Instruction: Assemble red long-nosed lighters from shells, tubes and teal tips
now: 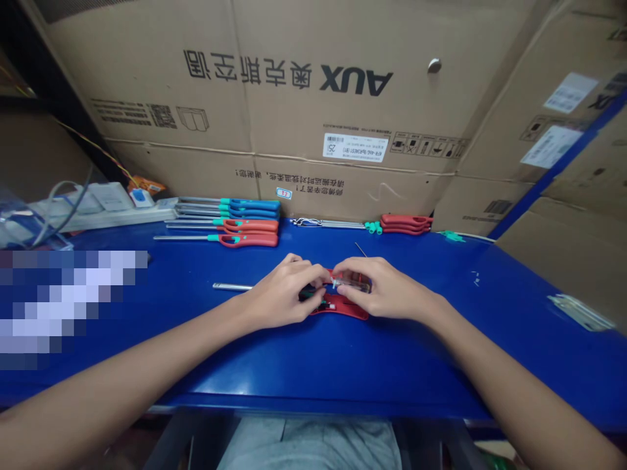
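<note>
My left hand and my right hand meet over a red plastic utility-lighter handle lying on the blue bench. The left fingers pinch a small dark part at the handle's left end. The right fingers hold a clear plastic part against the handle. Much of the handle is hidden by my fingers. A loose metal lighter tube lies just left of my left hand, and a thin wire lies beyond my right hand.
Rows of blue and red lighter handles with metal tubes lie along the back. Further right are metal tubes and red handles. Cardboard boxes stand behind the bench. A power strip sits back left; a pixelated patch covers the bench's left.
</note>
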Demonstrator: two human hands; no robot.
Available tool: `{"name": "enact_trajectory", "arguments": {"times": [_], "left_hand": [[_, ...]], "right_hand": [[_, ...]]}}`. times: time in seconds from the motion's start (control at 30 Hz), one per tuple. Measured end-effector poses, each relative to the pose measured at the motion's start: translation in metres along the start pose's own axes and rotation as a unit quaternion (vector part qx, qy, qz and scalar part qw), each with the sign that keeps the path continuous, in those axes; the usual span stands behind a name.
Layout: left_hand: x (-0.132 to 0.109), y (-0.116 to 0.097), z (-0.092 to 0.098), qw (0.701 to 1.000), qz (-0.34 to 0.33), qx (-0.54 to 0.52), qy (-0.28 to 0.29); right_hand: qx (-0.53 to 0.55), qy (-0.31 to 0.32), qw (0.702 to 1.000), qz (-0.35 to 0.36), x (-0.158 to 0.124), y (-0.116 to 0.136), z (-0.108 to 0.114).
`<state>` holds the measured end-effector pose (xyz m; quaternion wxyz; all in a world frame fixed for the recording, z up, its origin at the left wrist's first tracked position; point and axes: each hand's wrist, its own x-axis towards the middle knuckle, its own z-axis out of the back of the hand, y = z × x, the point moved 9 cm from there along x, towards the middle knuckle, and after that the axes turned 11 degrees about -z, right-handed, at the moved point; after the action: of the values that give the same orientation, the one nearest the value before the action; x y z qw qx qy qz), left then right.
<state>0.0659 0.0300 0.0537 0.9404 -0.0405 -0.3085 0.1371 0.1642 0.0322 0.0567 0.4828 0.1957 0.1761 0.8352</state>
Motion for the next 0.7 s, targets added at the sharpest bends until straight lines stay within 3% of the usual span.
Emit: {"name": "enact_trajectory", "arguments": {"times": [0.7], "left_hand": [[-0.0002, 0.0014, 0.0001, 1.0, -0.004, 0.009, 0.005]], "right_hand": [[0.003, 0.002, 1.0, 0.013, -0.0009, 0.0021, -0.0026]]}}
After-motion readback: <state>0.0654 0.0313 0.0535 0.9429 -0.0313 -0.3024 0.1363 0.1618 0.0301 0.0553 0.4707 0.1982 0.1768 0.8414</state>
